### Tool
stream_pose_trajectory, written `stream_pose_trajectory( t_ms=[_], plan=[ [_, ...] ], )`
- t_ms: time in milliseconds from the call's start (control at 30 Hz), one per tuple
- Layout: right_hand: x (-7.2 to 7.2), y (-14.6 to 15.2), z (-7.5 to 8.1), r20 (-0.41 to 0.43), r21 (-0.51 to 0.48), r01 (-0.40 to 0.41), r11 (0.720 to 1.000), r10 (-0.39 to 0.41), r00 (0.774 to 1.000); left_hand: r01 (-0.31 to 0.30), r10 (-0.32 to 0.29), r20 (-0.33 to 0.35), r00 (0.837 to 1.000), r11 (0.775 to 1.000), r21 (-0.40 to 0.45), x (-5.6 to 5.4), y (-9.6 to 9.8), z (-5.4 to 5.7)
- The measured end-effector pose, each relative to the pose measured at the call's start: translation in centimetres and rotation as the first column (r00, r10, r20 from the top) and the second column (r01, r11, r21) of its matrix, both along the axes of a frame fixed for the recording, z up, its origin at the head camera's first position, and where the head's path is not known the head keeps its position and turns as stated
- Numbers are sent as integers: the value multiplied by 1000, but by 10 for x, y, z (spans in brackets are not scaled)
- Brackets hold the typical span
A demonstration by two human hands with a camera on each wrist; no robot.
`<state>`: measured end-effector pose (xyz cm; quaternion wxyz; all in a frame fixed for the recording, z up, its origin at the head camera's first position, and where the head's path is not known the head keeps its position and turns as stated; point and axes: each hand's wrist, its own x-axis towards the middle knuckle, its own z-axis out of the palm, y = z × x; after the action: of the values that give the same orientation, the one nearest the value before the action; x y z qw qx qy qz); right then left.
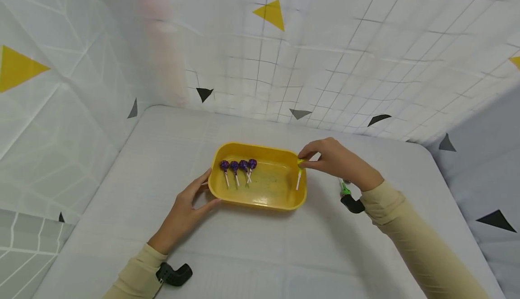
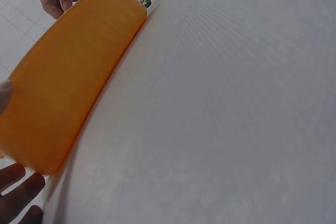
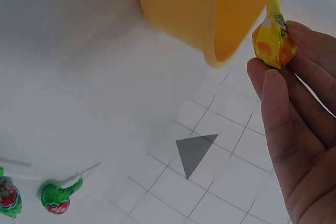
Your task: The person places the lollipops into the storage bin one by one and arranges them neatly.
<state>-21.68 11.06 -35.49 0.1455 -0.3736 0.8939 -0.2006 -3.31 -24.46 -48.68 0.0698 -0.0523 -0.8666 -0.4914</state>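
Observation:
My left hand point(image 1: 184, 206) holds the left end of a yellow plastic tray point(image 1: 256, 205), thumb at the front side and fingers round the end. Several purple-wrapped lollipops point(image 1: 234, 165) lie in a row in the tray's left half, sticks toward me. Over the tray's right end, my right hand point(image 1: 335, 159) pinches a yellow lollipop point(image 3: 274, 43) by its wrapped head between thumb and fingertips. Its white stick points down into the tray in the head view. The orange-patterned wrapper shows clearly in the right wrist view.
Green-and-red wrapped lollipops point(image 3: 55, 198) lie on the white table point(image 1: 252, 249) right of the tray, partly hidden by my right wrist in the head view. White cloth walls with yellow and black triangles point(image 1: 271, 14) stand behind and beside the table.

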Motion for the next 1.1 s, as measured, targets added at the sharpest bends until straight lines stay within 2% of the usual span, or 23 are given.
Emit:
stream_pose_trajectory(
  t_ms=[433, 867, 1100],
  plan=[
    [-1, -23, -6, 6, -12, -80, 997, 80, 997, -2, 2, -17, 1000, 1000, -23, -1, 0, -2],
    [-6, -51, -11, 80, 28, -113, 993, 110, 991, -1, 1, -21, 1000, 1000, -16, -1, -1, -2],
    [-10, -68, -16, 46, 57, -179, 982, 177, 983, -1, 0, -12, 1000, 1000, -20, 0, 0, -2]
  ],
)
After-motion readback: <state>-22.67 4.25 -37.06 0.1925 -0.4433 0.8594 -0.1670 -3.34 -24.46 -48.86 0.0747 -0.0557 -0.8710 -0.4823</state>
